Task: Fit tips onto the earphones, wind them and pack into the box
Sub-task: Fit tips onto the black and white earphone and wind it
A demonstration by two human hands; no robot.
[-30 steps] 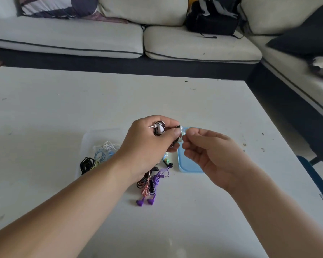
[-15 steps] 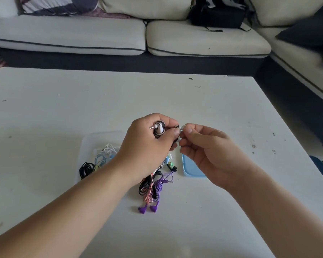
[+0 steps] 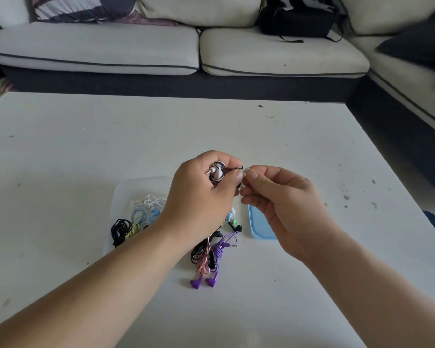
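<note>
My left hand [image 3: 201,197] grips a wound black-and-white earphone bundle [image 3: 217,172], its jack plug poking out to the left. My right hand [image 3: 279,199] pinches a small white ear tip [image 3: 246,170] right against the earbud end held at my left fingertips. Below my hands a clear plastic box [image 3: 126,194] holds wound white, blue and black earphones [image 3: 122,229]. A pile of loose purple earphones [image 3: 220,249] with black and pink ones lies on the white table [image 3: 60,159]. The box's blue lid [image 3: 259,227] lies to the right of the pile.
A light sofa [image 3: 161,46] with dark piping runs along the table's far side and right side. A black backpack [image 3: 296,21] sits on it. The table's right edge drops off near a dark floor.
The view has shifted slightly. My right hand has closed in on my left fingertips with the white tip; both hands stay above the box.
</note>
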